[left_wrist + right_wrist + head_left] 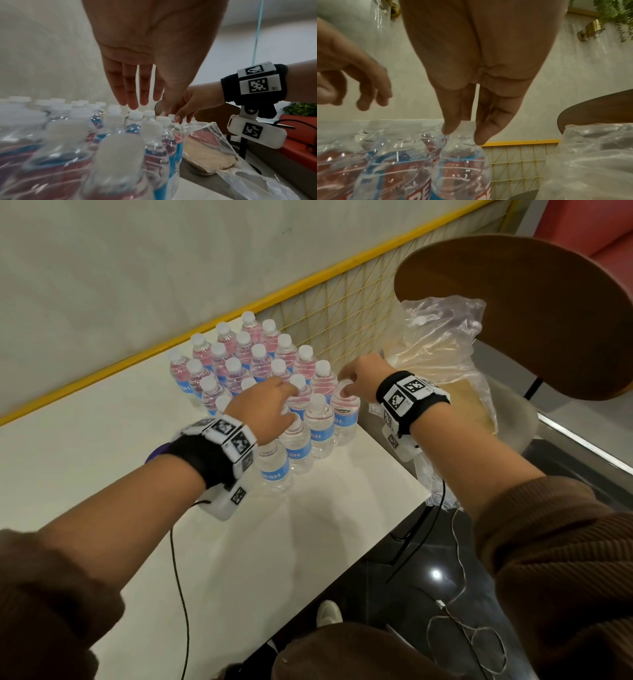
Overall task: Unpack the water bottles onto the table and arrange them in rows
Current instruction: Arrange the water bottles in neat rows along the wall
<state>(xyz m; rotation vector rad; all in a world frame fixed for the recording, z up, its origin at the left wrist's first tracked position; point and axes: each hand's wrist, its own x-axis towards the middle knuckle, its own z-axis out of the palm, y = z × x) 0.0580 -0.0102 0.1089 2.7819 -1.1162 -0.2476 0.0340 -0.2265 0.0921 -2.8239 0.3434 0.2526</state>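
Sleeves aside, nearest thing is my left hand [263,409], hovering over the caps in the middle of the block. Fingers straight and relaxed, slightly spread, holding nothing; can't tell if the tips touch a cap.

The water bottles [246,364] stand upright on the white table [102,460], packed in diagonal rows, touching or nearly so.

Right of that, my right hand [359,378] pinches the white cap of the end bottle [462,159] at the block's right corner: thumb one side, fingers [482,136] the other, closed only to cap width. That bottle sits near the table edge, just beside the empty plastic wrap [442,344].

Risks, as I judge them:
- a cap-only pinch gives weak control; a sideways nudge could tip the bottle off the edge
- one tipped bottle could domino its neighbours
- left fingers could catch a cap
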